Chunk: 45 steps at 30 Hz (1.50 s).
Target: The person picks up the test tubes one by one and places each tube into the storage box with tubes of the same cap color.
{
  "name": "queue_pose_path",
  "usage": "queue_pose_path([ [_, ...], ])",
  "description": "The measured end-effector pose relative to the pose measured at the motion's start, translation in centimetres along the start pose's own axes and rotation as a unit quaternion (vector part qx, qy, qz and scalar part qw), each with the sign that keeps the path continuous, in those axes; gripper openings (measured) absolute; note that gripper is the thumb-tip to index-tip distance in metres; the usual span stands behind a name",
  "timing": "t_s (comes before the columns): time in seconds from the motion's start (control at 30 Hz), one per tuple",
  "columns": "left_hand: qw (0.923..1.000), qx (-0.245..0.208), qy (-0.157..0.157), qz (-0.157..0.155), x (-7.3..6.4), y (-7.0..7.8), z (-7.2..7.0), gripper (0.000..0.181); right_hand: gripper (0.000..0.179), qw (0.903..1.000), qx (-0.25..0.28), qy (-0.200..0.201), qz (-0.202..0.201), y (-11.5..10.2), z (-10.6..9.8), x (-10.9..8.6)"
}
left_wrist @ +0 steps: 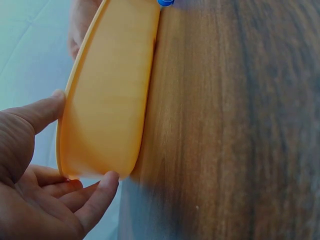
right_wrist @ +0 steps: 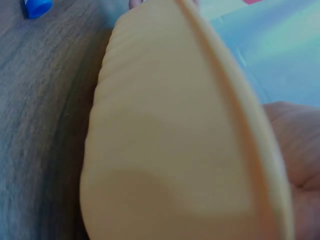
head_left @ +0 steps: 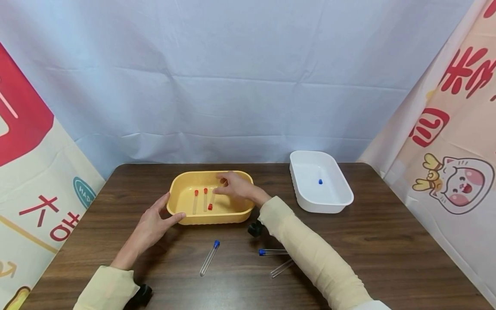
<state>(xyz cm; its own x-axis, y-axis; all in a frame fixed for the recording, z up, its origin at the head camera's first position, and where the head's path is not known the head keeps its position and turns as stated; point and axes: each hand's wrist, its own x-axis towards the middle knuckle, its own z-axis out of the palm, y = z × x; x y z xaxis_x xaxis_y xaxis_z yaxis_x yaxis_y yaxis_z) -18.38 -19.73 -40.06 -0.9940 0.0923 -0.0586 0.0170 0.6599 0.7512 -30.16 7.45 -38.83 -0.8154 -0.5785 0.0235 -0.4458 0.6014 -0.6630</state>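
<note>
A yellow tray (head_left: 209, 219) holds several clear tubes with red caps; one red-capped tube (head_left: 195, 202) lies at the left among them. My left hand (head_left: 153, 224) grips the tray's near left corner, with the thumb on the front rim and the fingers around the left end. In the left wrist view the fingers (left_wrist: 100, 200) bend around that end. My right hand (head_left: 238, 187) reaches over the front rim into the tray, thumb and fingers apart, close to the tube whose red cap (head_left: 210, 207) points toward me. The right wrist view shows mostly the tray's outer wall (right_wrist: 165, 125).
On the brown table (head_left: 174, 275), a blue-capped tube (head_left: 209, 258) lies in front of the tray. Another blue-capped tube (head_left: 271, 252) and a clear tube (head_left: 280, 269) lie partly under the right sleeve. A white tray (head_left: 321, 206) with a blue cap (head_left: 320, 181) inside stands back right.
</note>
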Motion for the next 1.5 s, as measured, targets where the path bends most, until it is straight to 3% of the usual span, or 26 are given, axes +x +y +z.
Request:
queue_pose_path([
  [0.13,1.0,-0.004,0.0,0.003,0.0,0.0,0.0,0.099,0.056,0.9997,-0.012,0.021,-0.002,-0.3,-1.0,-0.9],
  [0.83,1.0,0.004,0.004,0.007,0.1,0.1,-0.1,0.097,0.048,0.9935,0.002,0.098,-0.058,-1.9,-4.9,-6.7],
  [1.23,1.0,0.008,0.001,-0.001,0.3,0.3,-0.1,0.099,0.046,0.99,0.011,0.127,-0.061,-2.0,-6.5,-10.2],
  [1.5,1.0,0.009,-0.001,-0.002,0.2,0.4,-0.1,0.099,0.047,0.9894,0.012,0.141,-0.032,-0.9,-6.9,-12.3],
])
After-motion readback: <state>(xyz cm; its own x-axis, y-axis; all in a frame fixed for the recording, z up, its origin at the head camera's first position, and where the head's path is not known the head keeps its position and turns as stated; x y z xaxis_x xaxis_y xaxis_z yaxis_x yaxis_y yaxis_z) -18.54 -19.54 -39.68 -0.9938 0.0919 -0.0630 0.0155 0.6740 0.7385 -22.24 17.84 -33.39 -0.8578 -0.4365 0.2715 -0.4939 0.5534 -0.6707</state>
